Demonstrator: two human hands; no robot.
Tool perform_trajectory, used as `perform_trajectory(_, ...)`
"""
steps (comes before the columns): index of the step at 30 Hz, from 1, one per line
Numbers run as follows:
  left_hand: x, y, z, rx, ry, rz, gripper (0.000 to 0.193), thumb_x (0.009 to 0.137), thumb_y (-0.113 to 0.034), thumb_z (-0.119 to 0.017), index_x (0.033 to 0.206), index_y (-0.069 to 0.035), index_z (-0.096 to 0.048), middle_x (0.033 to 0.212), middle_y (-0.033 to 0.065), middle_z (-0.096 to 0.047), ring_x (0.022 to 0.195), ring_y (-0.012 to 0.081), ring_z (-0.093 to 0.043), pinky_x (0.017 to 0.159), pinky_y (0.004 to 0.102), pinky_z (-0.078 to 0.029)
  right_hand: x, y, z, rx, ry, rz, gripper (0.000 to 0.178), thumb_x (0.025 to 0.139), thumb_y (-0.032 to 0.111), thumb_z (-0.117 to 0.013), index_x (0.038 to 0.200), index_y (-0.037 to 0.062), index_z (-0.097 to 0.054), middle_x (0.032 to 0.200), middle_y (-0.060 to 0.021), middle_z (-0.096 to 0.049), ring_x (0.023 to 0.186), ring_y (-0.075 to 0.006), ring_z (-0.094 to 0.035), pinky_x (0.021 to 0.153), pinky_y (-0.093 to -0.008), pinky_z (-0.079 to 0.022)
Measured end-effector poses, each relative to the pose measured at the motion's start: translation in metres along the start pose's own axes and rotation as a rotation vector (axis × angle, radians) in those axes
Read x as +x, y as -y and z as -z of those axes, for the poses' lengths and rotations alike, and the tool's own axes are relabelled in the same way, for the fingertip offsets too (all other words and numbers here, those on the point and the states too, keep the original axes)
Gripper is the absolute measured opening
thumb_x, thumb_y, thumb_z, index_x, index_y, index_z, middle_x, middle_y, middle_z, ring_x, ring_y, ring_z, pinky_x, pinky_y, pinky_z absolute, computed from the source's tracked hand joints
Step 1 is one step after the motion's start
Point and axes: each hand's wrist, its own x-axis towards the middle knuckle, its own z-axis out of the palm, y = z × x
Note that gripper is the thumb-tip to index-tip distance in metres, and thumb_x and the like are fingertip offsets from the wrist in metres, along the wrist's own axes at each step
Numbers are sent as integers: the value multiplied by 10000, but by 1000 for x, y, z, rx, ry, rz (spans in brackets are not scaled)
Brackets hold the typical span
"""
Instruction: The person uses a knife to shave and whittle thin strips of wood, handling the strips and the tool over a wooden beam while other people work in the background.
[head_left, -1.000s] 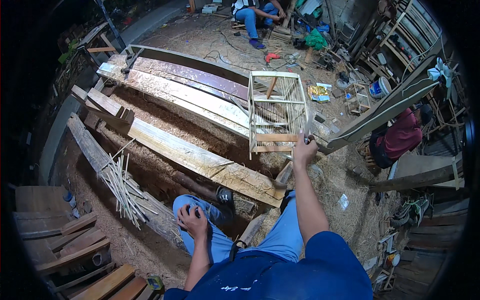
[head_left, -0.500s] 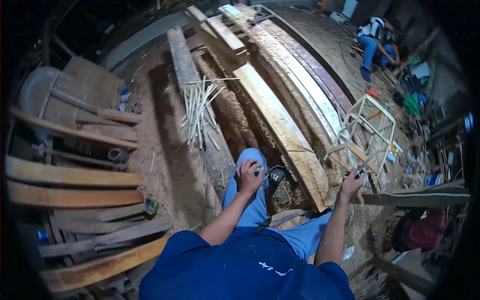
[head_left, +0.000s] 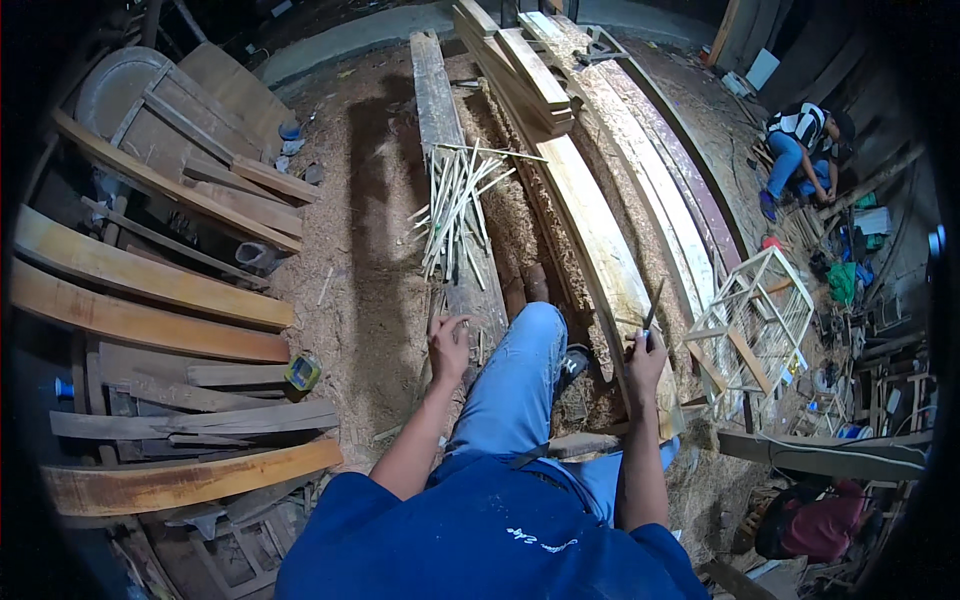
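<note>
Rt hand [head_left: 645, 362] is gripping a knife [head_left: 654, 305], thin dark blade pointing up, in front of a long, smooth, yellowish beam [head_left: 595, 215]. Lt hand [head_left: 449, 352] is hanging empty w/ fingers loosely apart, nr the lower end of a rough grey plank [head_left: 437, 95]; can't tell if it's touching. Sticks [head_left: 458, 215], thin, pale n straight, are lying in a messy heap on that plank, too overlapped to count. A boxy slatted wood frame [head_left: 750, 358] is sitting just right of the rt hand. Counting up: 1 knife, 1 frame, 1 yellow tape measure [head_left: 302, 372] by the boards at left, 2 ppl at right, one wearing jeans [head_left: 787, 165], one a dark red top [head_left: 825, 522]. Vs 1 sec ago: rt hand is staying clear of the frame it was holding, lt hand is coming off the knee [head_left: 535, 335], view's swinging left.
</note>
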Motion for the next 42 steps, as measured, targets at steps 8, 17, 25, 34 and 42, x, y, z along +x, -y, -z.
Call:
perform_trajectory(8,54,13,22,-192,20,167,272,769,-4,-754,1039,-37,-729,797,66,-688,722,124,-662,664,283,-537,47,37,-62,36,101,34,212,1001,154,-547,1057,-29,-639,725,-10,-600,633,-67,-537,555,-245,-418)
perform_trajectory(17,114,21,20,-149,-50,133,178,876,-149,-705,1010,-36,-738,800,104,-723,707,156,-684,662,299,-534,114,54,-117,-87,248,31,210,993,157,-563,1021,-34,-646,713,-5,-580,625,-75,-521,562,-263,-418)
perform_trajectory(25,171,24,6,54,-24,-30,196,871,-137,-669,1030,-29,-711,957,156,-707,924,341,-668,832,391,-511,159,24,-161,-100,344,42,271,980,167,-594,1100,-72,-639,743,-17,-582,679,-89,-525,603,-267,-427)
perform_trajectory(34,219,63,-24,278,-19,-102,267,763,-130,-779,1013,-67,-711,968,121,-649,951,327,-582,861,410,-466,175,10,-207,-53,394,33,246,976,165,-616,1115,-33,-660,729,24,-567,633,-49,-497,544,-235,-396)
perform_trajectory(42,229,91,-38,320,-13,-72,232,742,-102,-782,917,-41,-643,876,151,-616,867,378,-592,757,475,-465,179,2,-219,-59,411,50,269,982,177,-617,1135,-41,-656,753,30,-579,642,-38,-474,554,-225,-382)
